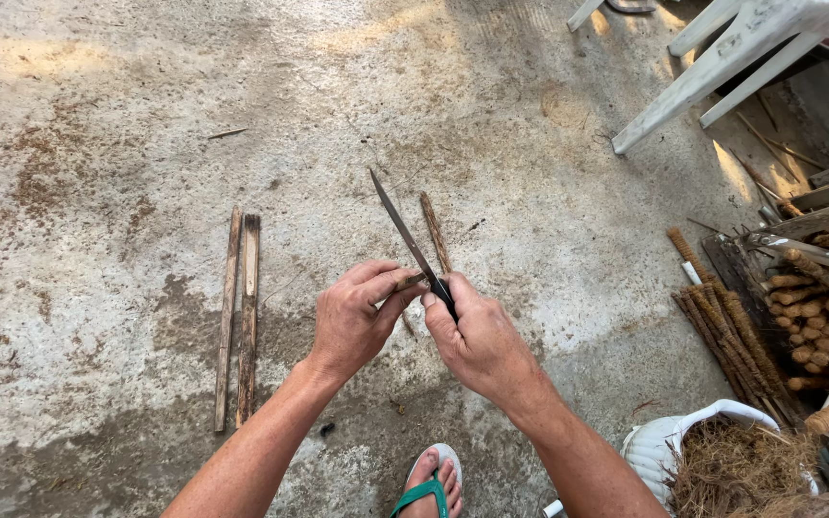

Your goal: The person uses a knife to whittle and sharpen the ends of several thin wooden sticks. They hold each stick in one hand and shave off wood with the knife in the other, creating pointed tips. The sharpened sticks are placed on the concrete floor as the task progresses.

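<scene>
The floor [127, 125] is rough grey concrete with brown stains and darker damp patches. Warm sunlight falls across the top part of it. Two long thin wooden slats [239, 317] lie side by side on the left. At the top right stand the legs of a white plastic chair [731, 53]. On the right is a pile of sticks wrapped in brown fibre [798, 326] (some thin, some fat). A white bag of dry brown fibre [722, 460] sits at the bottom right.
</scene>
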